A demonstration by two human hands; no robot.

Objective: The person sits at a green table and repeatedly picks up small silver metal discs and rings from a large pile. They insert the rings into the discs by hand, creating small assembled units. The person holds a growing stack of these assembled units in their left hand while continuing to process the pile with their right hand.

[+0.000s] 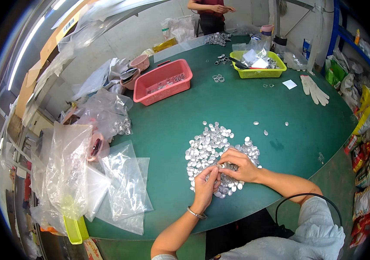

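Note:
A heap of small silver oval metal pieces [206,145] is spread over the green table in front of me. Over its near part my left hand [205,187] and my right hand [240,166] meet, fingertips almost touching. Both are closed in a pinch around a small silver oval piece [221,166], mostly covered by the fingers. A metal bangle [196,213] circles my left wrist. A few loose ovals [266,132] lie apart, to the right of the heap.
Clear plastic bags [126,186] cover the table's left side. A pink bin [163,82] and a yellow-green basket [258,73] with small parts stand farther back. A white glove [314,90] lies at the right. Another person [211,13] stands beyond the far edge.

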